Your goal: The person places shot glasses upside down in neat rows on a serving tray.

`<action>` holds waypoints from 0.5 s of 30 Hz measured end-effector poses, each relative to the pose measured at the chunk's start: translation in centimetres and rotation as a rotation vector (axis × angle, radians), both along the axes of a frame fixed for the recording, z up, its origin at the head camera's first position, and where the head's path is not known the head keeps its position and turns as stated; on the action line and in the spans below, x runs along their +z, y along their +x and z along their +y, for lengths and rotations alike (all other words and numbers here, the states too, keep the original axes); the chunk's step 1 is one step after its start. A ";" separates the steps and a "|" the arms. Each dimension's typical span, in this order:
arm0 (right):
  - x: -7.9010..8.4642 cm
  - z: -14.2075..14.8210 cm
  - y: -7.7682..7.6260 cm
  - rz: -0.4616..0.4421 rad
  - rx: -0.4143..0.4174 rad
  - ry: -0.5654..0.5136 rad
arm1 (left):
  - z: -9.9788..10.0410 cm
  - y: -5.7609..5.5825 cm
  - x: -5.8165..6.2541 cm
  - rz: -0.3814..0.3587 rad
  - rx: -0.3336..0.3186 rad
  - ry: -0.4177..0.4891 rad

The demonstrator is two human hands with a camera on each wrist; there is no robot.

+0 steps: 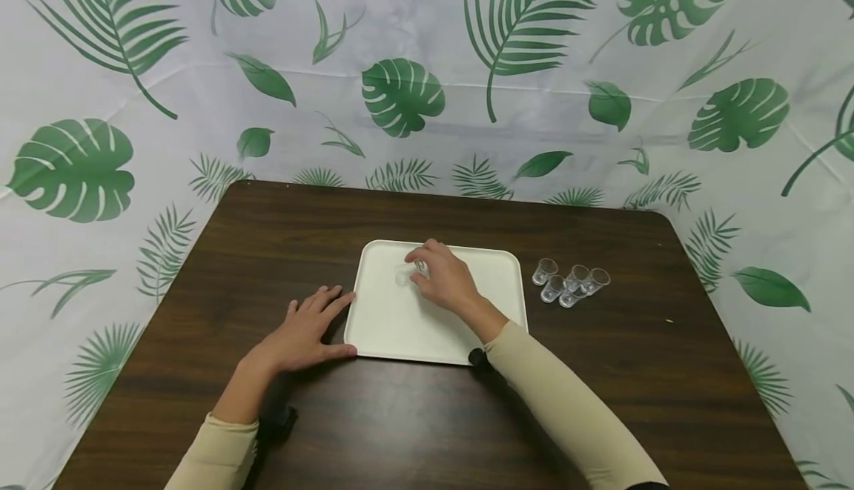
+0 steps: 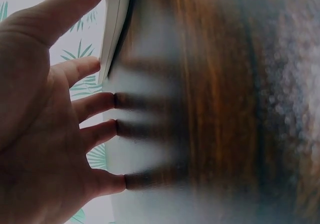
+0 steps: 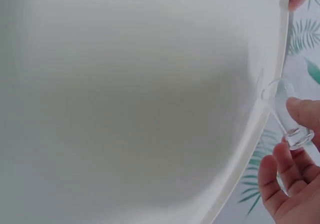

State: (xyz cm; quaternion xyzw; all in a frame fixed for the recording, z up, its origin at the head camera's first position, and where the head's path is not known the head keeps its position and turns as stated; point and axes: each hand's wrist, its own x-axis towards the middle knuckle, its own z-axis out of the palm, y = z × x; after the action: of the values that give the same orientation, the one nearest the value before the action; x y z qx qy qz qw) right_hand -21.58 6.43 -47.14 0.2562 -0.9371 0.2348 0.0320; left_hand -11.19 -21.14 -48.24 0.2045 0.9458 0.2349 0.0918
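Observation:
A small clear shot glass (image 3: 286, 109) is pinched between the thumb and fingers of my right hand (image 1: 445, 275), over the left half of a white rectangular tray (image 1: 400, 334). In the right wrist view its wide mouth points toward the tray and its thick base sits by the fingers. From the head, the glass is partly covered by that hand. My left hand (image 1: 303, 334) rests with spread fingers at the tray's left side. Its thumb and index fingertip are at the tray rim, while the other fingertips (image 2: 107, 128) touch the dark wood table.
Several more clear shot glasses (image 1: 572, 282) stand grouped on the table (image 1: 640, 379) just right of the tray. Behind the table hangs a white cloth (image 1: 320, 127) with green leaf prints. A tiny yellow scrap (image 1: 669, 320) lies farther right.

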 end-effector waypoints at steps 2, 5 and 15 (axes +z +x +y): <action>0.2 -0.9 -0.3 -0.003 0.010 0.018 | 0.1 0.0 0.0 -0.004 0.003 0.001; 0.5 -2.2 -0.7 0.007 0.035 0.033 | 0.1 0.0 0.0 -0.004 0.007 -0.004; 1.1 -5.4 -1.3 0.036 0.098 0.136 | 0.1 0.1 0.0 -0.009 0.011 -0.009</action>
State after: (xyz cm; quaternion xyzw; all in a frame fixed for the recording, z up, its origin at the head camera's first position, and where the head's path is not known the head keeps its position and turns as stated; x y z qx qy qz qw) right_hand -22.89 1.01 -46.05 0.3077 -0.9365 0.1672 0.0199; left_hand -11.13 -21.00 -48.25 0.1979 0.9475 0.2319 0.0959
